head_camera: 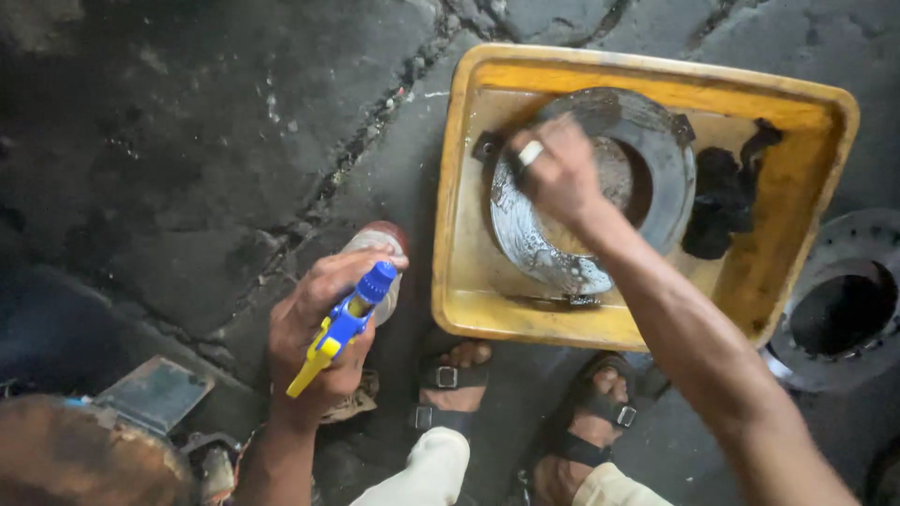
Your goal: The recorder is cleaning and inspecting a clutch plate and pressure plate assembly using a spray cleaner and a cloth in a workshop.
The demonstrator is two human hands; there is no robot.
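a: as the view looks straight down, what sits nearest, at the bottom of the frame?

b: two feet in dark strapped sandals [450, 379], bottom centre, on the wet, dark floor [169, 141]. at the lower left edge there is a rusty round thing [75, 459] and a small flat grey box [155, 392] beside it.

a: and the left hand?

b: the left hand [314, 342] is at lower centre-left, its grip wrapped around a spray bottle [370, 272]. the fingers are curled around the bottle's neck, just under the blue and yellow trigger head [342, 328]; the yellow lever points down-left. the bottle looks clear, with a reddish far end, and it lies tilted toward the upper right, just beside the tub's near left corner.

a: the tub?

b: a yellow plastic tub [459, 187], upper right of centre, resting on the floor. inside it lies a dark, greasy metal ring [656, 141], wet and shiny along its lower left part.

a: what is the right hand doing?

b: the right hand [553, 173] reaches in from the lower right, a pale ring on one finger. its grip is closed and pressed onto the ring's left side; whether it holds something, i cannot tell.

a: anything further out?

b: a black rag [722, 192] lies in the tub's right part. outside, at the right edge, lies another metal flange [844, 309] with a large centre hole.
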